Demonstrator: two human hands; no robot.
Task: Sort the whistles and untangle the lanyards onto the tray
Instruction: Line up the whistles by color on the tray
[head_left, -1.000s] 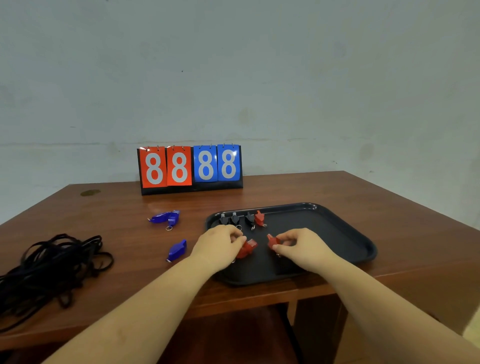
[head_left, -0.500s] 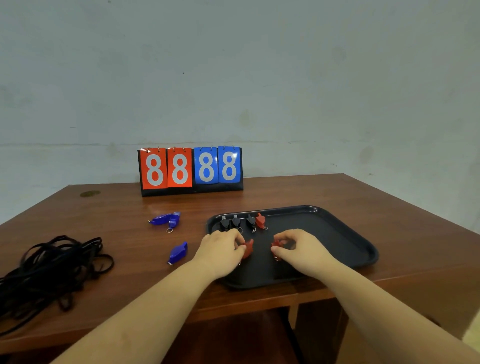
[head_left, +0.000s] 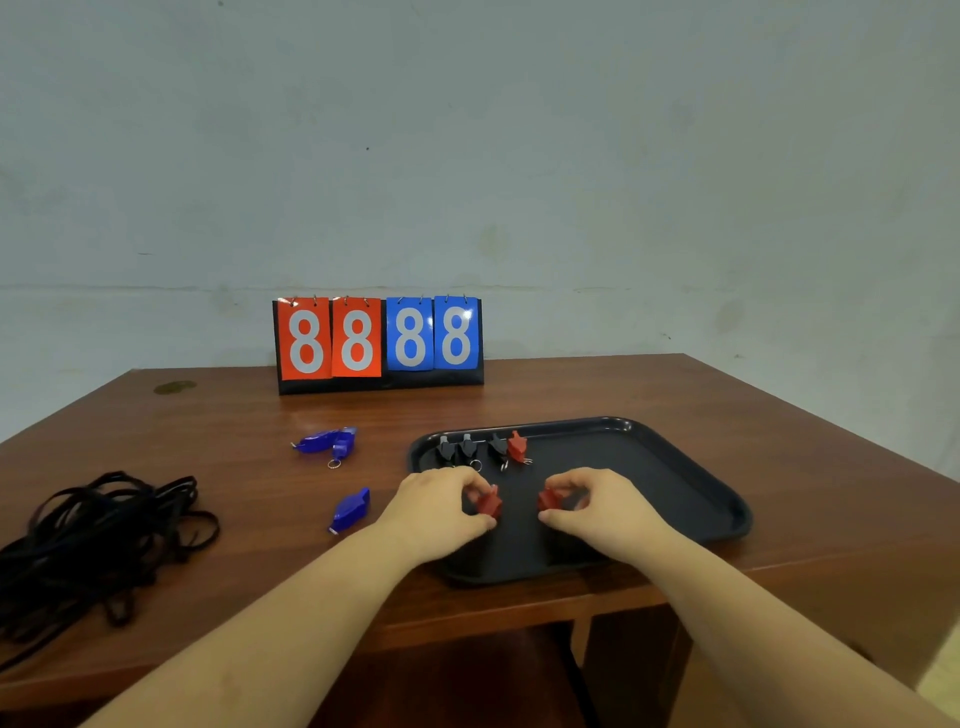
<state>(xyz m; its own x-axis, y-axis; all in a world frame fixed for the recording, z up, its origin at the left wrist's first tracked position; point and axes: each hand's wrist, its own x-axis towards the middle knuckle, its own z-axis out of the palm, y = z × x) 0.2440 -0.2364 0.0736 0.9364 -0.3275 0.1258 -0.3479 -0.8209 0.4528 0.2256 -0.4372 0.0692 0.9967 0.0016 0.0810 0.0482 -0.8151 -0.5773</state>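
A black tray (head_left: 691, 478) lies on the wooden table. Along its far left rim stand three black whistles (head_left: 467, 448) and one red whistle (head_left: 517, 447) in a row. Over the tray's near left part my left hand (head_left: 441, 506) pinches a red whistle (head_left: 489, 503). Beside it my right hand (head_left: 597, 504) pinches another red whistle (head_left: 548, 500). Left of the tray, two blue whistles (head_left: 327, 441) lie together on the table and a third blue whistle (head_left: 352, 509) lies nearer. A tangle of black lanyards (head_left: 93, 540) sits at the table's left edge.
A flip scoreboard (head_left: 379, 340) reading 88 in red and 88 in blue stands at the back of the wooden table (head_left: 753, 426), against the wall. The table's front edge runs just under the tray.
Both hands have moved slightly away from me over the tray, each still holding its red whistle. The other whistles and the lanyards lie where they were.
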